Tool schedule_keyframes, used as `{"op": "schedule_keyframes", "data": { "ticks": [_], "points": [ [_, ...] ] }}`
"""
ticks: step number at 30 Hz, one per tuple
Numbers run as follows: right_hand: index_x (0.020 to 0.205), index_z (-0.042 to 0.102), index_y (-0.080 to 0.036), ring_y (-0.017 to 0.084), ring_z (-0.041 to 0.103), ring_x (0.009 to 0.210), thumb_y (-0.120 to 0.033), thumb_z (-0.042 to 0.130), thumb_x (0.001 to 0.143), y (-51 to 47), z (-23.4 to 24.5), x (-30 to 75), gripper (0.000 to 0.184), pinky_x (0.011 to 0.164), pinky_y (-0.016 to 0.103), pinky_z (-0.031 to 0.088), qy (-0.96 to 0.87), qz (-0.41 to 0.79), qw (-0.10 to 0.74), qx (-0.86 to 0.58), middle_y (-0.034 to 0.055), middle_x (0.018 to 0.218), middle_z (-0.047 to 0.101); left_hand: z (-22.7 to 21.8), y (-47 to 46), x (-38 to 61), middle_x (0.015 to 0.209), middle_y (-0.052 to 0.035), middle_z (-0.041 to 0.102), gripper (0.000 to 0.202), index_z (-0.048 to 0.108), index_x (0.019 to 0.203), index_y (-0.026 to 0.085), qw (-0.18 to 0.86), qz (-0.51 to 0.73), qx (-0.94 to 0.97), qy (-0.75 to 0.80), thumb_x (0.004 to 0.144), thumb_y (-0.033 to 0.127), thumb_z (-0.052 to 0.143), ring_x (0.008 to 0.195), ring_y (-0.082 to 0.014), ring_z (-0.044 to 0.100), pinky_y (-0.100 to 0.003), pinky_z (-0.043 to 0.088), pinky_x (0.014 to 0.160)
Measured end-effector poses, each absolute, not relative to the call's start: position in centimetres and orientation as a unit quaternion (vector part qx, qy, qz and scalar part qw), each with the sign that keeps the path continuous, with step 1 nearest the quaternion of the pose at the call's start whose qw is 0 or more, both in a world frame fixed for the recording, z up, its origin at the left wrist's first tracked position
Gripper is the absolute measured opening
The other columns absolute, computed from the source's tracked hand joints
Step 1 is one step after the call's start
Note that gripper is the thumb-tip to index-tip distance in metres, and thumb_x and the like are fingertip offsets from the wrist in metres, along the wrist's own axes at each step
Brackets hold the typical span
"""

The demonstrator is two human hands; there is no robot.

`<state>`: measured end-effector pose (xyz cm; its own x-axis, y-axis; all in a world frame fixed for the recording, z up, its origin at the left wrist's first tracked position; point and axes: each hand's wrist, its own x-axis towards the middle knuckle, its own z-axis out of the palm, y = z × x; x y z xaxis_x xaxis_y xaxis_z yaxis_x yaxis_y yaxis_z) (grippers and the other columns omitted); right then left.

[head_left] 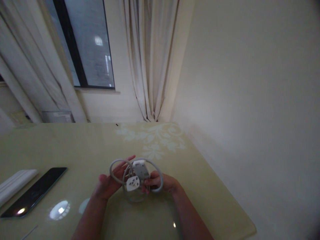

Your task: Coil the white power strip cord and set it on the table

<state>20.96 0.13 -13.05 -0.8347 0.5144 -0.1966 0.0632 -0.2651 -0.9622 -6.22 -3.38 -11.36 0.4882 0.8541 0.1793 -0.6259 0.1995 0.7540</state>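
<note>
The glossy yellow-green table [207, 190] lies under both my hands, and a dark phone [35, 192] rests well off to the left of my left hand [110, 184]. Between my palms, just above the tabletop, is the coiled grey-white cord [156, 164]. My left hand is spread, its fingers through one loop and cradling it. My right hand [162, 182] is curled, its fingertips pinching the bundle where the loops cross. The adapter block [141, 169] sits above those fingertips, and the white plug [132, 183] hangs toward my left thumb. I judge the bundle light, the cord springy and keen to uncoil, the plastic slick. Best gripped at the crossing or around the block.
</note>
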Motion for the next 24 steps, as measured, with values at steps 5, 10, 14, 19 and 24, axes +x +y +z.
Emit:
{"op": "schedule_keyframes", "data": {
  "ticks": [5, 10, 14, 19, 24],
  "points": [
    [0.085, 0.076, -0.013, 0.010, 0.054, 0.064, -0.071, 0.082, 0.076, 0.3, -13.4, 20.5, 0.059, 0.064, 0.024, 0.036, -0.583, 0.750, 0.168, -0.264, 0.0004, 0.071, 0.065, -12.0, -2.4, -6.0, 0.153, -0.0174, 0.060, 0.068, 0.076, 0.128, 0.024, 0.703, 0.548, 0.376, 0.254, 0.070, 0.056, 0.091, 0.139, -0.0398, 0.056, -0.045, 0.052, 0.104],
    [0.082, 0.074, -0.014, 0.009, 0.052, 0.060, -0.069, 0.084, 0.074, 0.3, -13.9, 20.0, 0.057, 0.061, 0.023, 0.035, -0.575, 0.761, 0.143, -0.264, -0.0007, 0.067, 0.064, -10.5, -2.4, -6.5, 0.137, -0.0204, 0.072, 0.090, 0.078, 0.127, 0.017, 0.730, 0.541, 0.313, 0.277, 0.079, 0.090, 0.057, 0.126, -0.0375, 0.065, -0.044, 0.054, 0.100],
    [0.083, 0.075, -0.014, 0.009, 0.055, 0.061, -0.067, 0.084, 0.075, 0.2, -13.9, 20.2, 0.055, 0.060, 0.022, 0.037, -0.584, 0.762, 0.115, -0.255, -0.0009, 0.067, 0.065, -9.4, -2.9, -7.1, 0.128, -0.0193, 0.076, 0.077, 0.079, 0.126, 0.017, 0.749, 0.468, 0.346, 0.316, 0.084, 0.079, 0.064, 0.119, -0.0362, 0.069, -0.044, 0.053, 0.100],
    [0.086, 0.077, -0.012, 0.009, 0.057, 0.062, -0.062, 0.085, 0.077, 0.4, -13.9, 20.2, 0.051, 0.061, 0.022, 0.040, -0.575, 0.774, 0.102, -0.243, -0.0004, 0.068, 0.066, -9.6, -2.9, -8.1, 0.112, -0.0153, 0.081, 0.042, 0.086, 0.105, 0.018, 0.675, 0.445, 0.418, 0.415, 0.078, 0.051, 0.086, 0.106, -0.0330, 0.073, -0.041, 0.054, 0.094],
    [0.090, 0.078, -0.012, 0.010, 0.058, 0.065, -0.053, 0.092, 0.069, 0.0, -13.4, 20.2, 0.049, 0.065, 0.024, 0.044, -0.548, 0.800, 0.082, -0.231, 0.0033, 0.083, 0.073, -9.7, -3.4, -9.8, 0.108, -0.0210, 0.080, 0.081, 0.085, 0.109, 0.012, 0.720, 0.415, 0.425, 0.358, 0.076, 0.084, 0.068, 0.104, -0.0396, 0.072, -0.047, 0.055, 0.092]
  ]
}}
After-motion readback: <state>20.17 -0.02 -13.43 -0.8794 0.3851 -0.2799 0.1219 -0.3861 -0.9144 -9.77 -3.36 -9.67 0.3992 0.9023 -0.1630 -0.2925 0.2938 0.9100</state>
